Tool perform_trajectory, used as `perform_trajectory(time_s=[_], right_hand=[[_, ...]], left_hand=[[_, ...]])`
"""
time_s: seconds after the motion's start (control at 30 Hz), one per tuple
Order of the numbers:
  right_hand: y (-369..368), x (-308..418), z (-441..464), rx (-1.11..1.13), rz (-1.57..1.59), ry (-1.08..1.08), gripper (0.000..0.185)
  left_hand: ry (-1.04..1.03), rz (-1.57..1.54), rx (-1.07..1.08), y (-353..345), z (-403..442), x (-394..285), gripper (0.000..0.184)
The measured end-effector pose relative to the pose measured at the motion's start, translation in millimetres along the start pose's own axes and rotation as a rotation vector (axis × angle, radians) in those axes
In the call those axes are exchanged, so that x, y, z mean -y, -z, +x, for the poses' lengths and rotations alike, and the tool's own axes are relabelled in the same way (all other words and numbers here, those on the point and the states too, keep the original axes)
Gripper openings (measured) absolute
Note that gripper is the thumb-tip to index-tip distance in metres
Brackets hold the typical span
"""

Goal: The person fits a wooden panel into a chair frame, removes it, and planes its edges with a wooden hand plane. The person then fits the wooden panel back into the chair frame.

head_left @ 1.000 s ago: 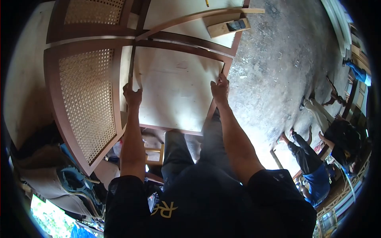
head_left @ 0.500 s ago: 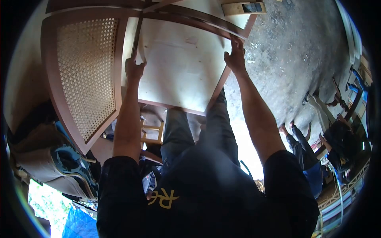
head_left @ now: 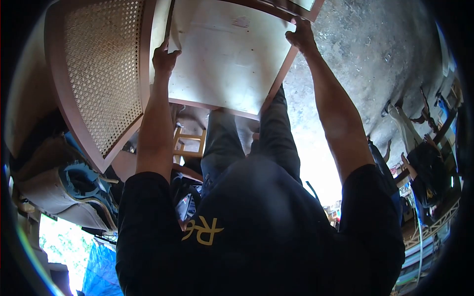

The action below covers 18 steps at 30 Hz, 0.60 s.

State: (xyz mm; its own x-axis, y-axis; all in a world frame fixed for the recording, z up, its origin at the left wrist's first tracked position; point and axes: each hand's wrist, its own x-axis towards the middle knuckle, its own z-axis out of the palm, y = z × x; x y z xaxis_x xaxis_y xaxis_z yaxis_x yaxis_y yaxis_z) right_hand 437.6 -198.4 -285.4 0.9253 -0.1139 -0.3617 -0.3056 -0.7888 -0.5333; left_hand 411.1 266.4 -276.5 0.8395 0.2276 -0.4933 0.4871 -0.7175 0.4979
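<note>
Mottled grey floor (head_left: 355, 64) spread on the right; a cane-webbed panel (head_left: 101, 69) filled the left. A brown-framed board (head_left: 227, 59) lay between the left hand (head_left: 164, 60), closed on its left edge with the thumb pointing inward, and the right hand (head_left: 302, 37), gripping its frame near the far right corner. Both arms (head_left: 335, 108) stretched forward. A gold "R" (head_left: 210, 231) showed upside down on the dark shirt (head_left: 276, 241).

Grey concrete floor (head_left: 355, 74), mottled; bright daylight is admitted at an opening (head_left: 61, 246); blue sheet (head_left: 101, 271) is seen alongside.
</note>
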Motion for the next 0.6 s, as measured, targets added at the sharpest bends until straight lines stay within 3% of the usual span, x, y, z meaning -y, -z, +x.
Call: perform_trajectory(time_s=[0.13,0.3,0.43,0.6], right_hand=[[-5,-14,7,0.047,0.107,-0.046,0.047],[1,-13,15,0.010,0.003,0.114,0.045],[-3,-19,18,0.014,-0.057,0.122,0.047],[-15,-23,9,-0.140,-0.057,0.150,0.047]], left_hand=[[0.000,-0.048,-0.002,1,-3,-3,0.080],[0.029,-0.072,0.029,4,-4,-5,0.081],[-0.034,-0.085,0.023,0,0,3,0.083],[-0.023,-0.016,0.050,1,2,2,0.086]])
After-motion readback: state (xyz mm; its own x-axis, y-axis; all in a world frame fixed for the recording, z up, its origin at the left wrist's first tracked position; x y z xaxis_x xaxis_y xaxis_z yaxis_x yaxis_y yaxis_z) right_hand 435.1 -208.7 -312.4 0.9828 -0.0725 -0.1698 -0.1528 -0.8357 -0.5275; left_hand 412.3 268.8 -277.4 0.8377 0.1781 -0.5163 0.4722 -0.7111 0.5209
